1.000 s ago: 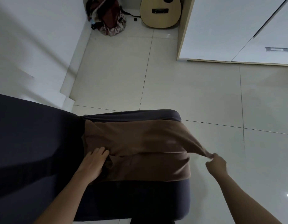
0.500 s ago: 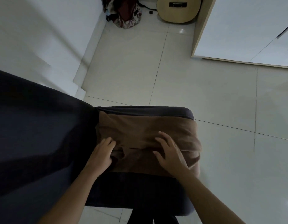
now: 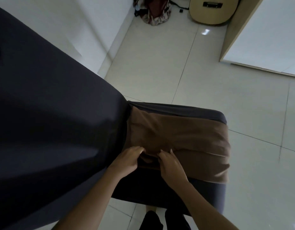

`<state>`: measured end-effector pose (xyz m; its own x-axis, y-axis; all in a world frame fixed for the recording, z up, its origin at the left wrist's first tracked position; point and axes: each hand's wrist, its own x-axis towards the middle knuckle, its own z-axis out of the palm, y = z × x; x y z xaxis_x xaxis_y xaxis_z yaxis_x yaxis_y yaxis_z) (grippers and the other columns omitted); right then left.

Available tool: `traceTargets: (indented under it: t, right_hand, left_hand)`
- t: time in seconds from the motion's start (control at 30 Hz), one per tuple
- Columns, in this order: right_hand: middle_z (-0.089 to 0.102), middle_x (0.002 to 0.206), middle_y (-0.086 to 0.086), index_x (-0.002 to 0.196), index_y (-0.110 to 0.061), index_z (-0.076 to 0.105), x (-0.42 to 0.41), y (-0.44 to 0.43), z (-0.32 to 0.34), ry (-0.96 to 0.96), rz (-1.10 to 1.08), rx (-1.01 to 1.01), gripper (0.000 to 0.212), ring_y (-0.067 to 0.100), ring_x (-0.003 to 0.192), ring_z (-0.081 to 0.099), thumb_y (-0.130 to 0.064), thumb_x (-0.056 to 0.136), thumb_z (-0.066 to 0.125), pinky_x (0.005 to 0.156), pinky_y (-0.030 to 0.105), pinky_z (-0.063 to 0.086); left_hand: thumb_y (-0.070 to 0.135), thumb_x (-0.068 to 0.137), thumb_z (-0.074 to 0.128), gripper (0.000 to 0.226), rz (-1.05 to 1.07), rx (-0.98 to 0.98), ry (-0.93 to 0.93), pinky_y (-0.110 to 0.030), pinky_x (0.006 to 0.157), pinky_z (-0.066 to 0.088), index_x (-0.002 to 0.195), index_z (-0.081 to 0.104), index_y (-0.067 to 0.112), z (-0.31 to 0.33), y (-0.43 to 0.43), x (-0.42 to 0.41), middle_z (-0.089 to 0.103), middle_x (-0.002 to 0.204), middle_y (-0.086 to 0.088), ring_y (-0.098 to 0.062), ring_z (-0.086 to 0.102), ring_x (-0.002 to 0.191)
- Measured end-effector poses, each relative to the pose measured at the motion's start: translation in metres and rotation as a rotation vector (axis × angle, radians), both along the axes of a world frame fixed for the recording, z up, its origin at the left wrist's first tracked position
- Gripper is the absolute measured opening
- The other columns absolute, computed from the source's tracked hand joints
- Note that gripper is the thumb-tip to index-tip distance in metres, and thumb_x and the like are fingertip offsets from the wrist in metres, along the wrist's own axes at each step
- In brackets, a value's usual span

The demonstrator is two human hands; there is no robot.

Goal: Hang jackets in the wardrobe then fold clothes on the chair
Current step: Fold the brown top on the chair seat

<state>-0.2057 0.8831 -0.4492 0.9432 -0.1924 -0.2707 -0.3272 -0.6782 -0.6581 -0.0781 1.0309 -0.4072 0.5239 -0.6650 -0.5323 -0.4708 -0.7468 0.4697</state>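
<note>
pale floor tiles (image 3: 160,63) surround a dark chair seat (image 3: 176,110) bearing a folded brown garment (image 3: 185,135); left hand (image 3: 127,161) and right hand (image 3: 172,165) both pinch its near fold.

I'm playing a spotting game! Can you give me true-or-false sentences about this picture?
1. Both the left hand and right hand touch the brown cloth garment on the dark grey padded chair. True.
2. The light wooden guitar lies on the chair. False: it rests on the tiled floor beside the white wardrobe.
3. A red patterned bag sits on the floor left of the guitar. True.
4. The garment hangs in the wardrobe. False: it lies on the chair.
</note>
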Motion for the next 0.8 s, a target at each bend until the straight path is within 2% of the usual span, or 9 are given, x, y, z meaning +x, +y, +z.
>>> traceTargets:
  t: [0.1, 0.17, 0.27, 0.37, 0.47, 0.57, 0.63, 0.73, 0.8]
  right_hand:
    - [0.060, 0.080, 0.001, 0.093, -0.017, 0.053, 0.008, -0.006, 0.018, 0.084, -0.244, 0.250, 0.013, 0.014, 0.072, 0.056, -0.013, 0.097, 0.042, 0.065, 0.021, 0.041]
    - [0.058, 0.073, -0.003, 0.093, -0.021, 0.049, 0.021, -0.015, 0.026, 0.099, -0.425, 0.398, 0.009, 0.007, 0.060, 0.053, -0.014, 0.097, 0.044, 0.051, 0.017, 0.040]
    - [0.059, 0.082, -0.005, 0.098, -0.018, 0.049, 0.040, -0.028, 0.024, 0.081, -0.633, 0.452, 0.005, 0.010, 0.072, 0.057, -0.014, 0.096, 0.048, 0.054, 0.013, 0.043]
    - [0.057, 0.098, -0.006, 0.108, -0.022, 0.049, 0.046, -0.034, 0.019, 0.028, -0.708, 0.287, 0.015, 0.011, 0.091, 0.056, -0.027, 0.094, 0.052, 0.075, 0.024, 0.045]
    - [0.050, 0.116, -0.011, 0.122, -0.024, 0.045, 0.042, -0.032, 0.016, 0.072, -0.430, 0.054, 0.046, 0.005, 0.106, 0.046, -0.046, 0.085, 0.060, 0.095, 0.034, 0.037]
    - [0.048, 0.130, -0.005, 0.135, -0.025, 0.036, 0.048, -0.029, 0.012, 0.210, -0.242, -0.116, 0.064, 0.014, 0.121, 0.045, -0.052, 0.082, 0.060, 0.103, 0.040, 0.032]
    - [0.056, 0.120, -0.003, 0.129, -0.024, 0.041, 0.054, -0.033, 0.004, 0.211, -0.342, -0.058, 0.050, 0.017, 0.113, 0.052, -0.044, 0.087, 0.059, 0.101, 0.039, 0.037]
    - [0.063, 0.088, -0.003, 0.101, -0.021, 0.053, 0.061, -0.042, -0.001, 0.202, -0.640, 0.216, 0.013, 0.020, 0.088, 0.062, -0.028, 0.090, 0.056, 0.087, 0.045, 0.049]
    - [0.058, 0.085, -0.005, 0.093, -0.019, 0.051, 0.065, -0.044, 0.001, 0.187, -0.706, 0.146, 0.009, 0.021, 0.088, 0.060, -0.017, 0.087, 0.056, 0.085, 0.044, 0.047]
  left_hand:
    - [0.003, 0.085, 0.040, 0.037, 0.120, -0.018, 0.072, -0.029, 0.090, 0.047, 0.110, 0.060, 0.023, 0.005, -0.010, 0.015, 0.060, 0.112, 0.004, -0.014, 0.057, 0.104]
    - [0.011, 0.090, 0.041, 0.021, 0.229, -0.050, 0.130, -0.034, 0.076, 0.049, 0.097, 0.058, 0.023, 0.009, -0.024, 0.028, 0.062, 0.094, 0.003, -0.016, 0.060, 0.086]
    - [0.015, 0.094, 0.044, 0.010, 0.350, -0.111, 0.107, -0.037, 0.065, 0.047, 0.092, 0.054, 0.013, 0.001, -0.046, 0.049, 0.060, 0.084, -0.007, -0.023, 0.058, 0.074]
    - [0.015, 0.095, 0.046, 0.016, 0.455, -0.106, 0.064, -0.029, 0.065, 0.043, 0.104, 0.056, 0.007, -0.015, -0.062, 0.065, 0.061, 0.095, -0.010, -0.020, 0.058, 0.080]
    - [0.016, 0.095, 0.048, 0.023, 0.499, -0.076, 0.012, -0.031, 0.080, 0.045, 0.112, 0.056, 0.004, -0.033, -0.069, 0.072, 0.061, 0.108, -0.014, -0.028, 0.058, 0.100]
    - [0.017, 0.096, 0.048, 0.022, 0.497, -0.085, -0.007, -0.037, 0.087, 0.047, 0.110, 0.056, 0.003, -0.043, -0.066, 0.073, 0.061, 0.109, -0.019, -0.033, 0.056, 0.103]
    - [0.017, 0.098, 0.046, 0.020, 0.477, -0.092, -0.006, -0.037, 0.085, 0.045, 0.108, 0.055, 0.003, -0.047, -0.063, 0.075, 0.061, 0.106, -0.019, -0.033, 0.056, 0.101]
    - [0.014, 0.098, 0.044, 0.016, 0.458, -0.089, -0.033, -0.030, 0.075, 0.040, 0.103, 0.054, 0.003, -0.051, -0.056, 0.076, 0.061, 0.100, -0.018, -0.031, 0.056, 0.094]
    - [0.011, 0.096, 0.047, 0.010, 0.503, -0.103, -0.070, -0.029, 0.074, 0.038, 0.101, 0.052, 0.004, -0.050, -0.054, 0.072, 0.057, 0.099, -0.015, -0.027, 0.055, 0.090]
